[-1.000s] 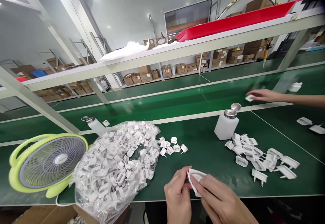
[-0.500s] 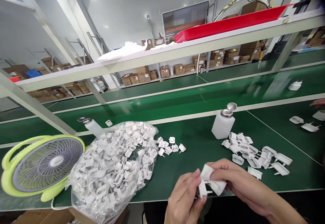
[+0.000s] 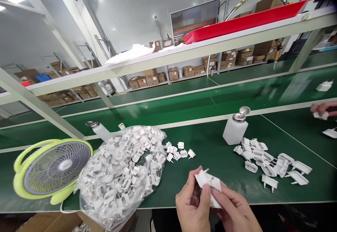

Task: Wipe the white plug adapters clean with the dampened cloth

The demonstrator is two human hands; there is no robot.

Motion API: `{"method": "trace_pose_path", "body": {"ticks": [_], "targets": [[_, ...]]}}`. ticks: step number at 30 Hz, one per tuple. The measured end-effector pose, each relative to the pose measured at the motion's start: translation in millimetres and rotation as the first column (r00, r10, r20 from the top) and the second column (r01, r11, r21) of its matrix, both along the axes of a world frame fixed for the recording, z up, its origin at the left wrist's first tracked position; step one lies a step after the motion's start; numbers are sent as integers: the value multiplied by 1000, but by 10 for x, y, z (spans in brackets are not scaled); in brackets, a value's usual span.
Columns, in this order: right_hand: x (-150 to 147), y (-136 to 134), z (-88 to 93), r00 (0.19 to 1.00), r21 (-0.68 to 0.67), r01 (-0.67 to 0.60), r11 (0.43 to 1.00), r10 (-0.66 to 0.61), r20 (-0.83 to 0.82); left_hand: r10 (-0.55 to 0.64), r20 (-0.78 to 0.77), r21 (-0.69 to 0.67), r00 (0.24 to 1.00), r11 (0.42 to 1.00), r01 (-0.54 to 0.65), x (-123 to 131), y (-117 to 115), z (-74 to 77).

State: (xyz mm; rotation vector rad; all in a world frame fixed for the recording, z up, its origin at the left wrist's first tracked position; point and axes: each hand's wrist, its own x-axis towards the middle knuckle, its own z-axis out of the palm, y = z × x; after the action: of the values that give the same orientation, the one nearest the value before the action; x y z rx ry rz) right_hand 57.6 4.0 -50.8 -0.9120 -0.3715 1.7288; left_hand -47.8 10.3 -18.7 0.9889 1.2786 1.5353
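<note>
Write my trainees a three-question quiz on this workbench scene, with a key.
1. True or false: the clear plastic bag of white plug adapters lies to the left of the pump bottle.
2. What do the left hand and right hand hold between them?
A) a white plug adapter in a white wipe
B) a red tray
C) a metal lid
3. Fill in the blank: the desk fan has a ____ frame.

Key: 1 true; 2 A; 3 lime green.
</note>
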Motion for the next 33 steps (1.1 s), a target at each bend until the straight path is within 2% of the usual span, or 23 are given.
{"method": "trace_pose_path", "body": {"ticks": [3,6,8,10,12,15,20,24,26,28,33], "targets": [[59,81,92,998,11,7,1000,-8,67,-25,-53,21,998,999,26,-33,19,-65],[136,180,167,969,56,-12,998,-2,245,-110,-252,39,962,992,124,-143,100,-138],[220,251,94,916,102,-13,995,-29,400,-163,-438,12,884,982,186,-211,182,-217],[327,312,-53,846,143,-11,990,-66,529,-208,-584,-50,785,974,221,-250,265,-311],[433,346,-201,778,191,1,982,-121,617,-245,-652,-95,717,965,244,-261,330,-393],[539,340,-317,647,307,-57,950,-199,736,-284,-661,-108,694,952,287,-265,368,-448],[564,272,-359,460,448,-322,834,-276,844,-360,-652,-159,667,925,344,-307,348,-411],[550,265,-440,375,478,-569,669,-306,875,-391,-681,-159,619,904,396,-353,357,-395],[535,307,-451,333,466,-650,601,-327,885,-404,-696,-152,594,891,428,-368,366,-401],[512,387,-416,289,450,-691,565,-354,889,-411,-706,-152,576,884,443,-376,372,-409],[448,556,-267,201,419,-725,546,-414,888,-414,-711,-179,568,888,423,-373,378,-431]]}}
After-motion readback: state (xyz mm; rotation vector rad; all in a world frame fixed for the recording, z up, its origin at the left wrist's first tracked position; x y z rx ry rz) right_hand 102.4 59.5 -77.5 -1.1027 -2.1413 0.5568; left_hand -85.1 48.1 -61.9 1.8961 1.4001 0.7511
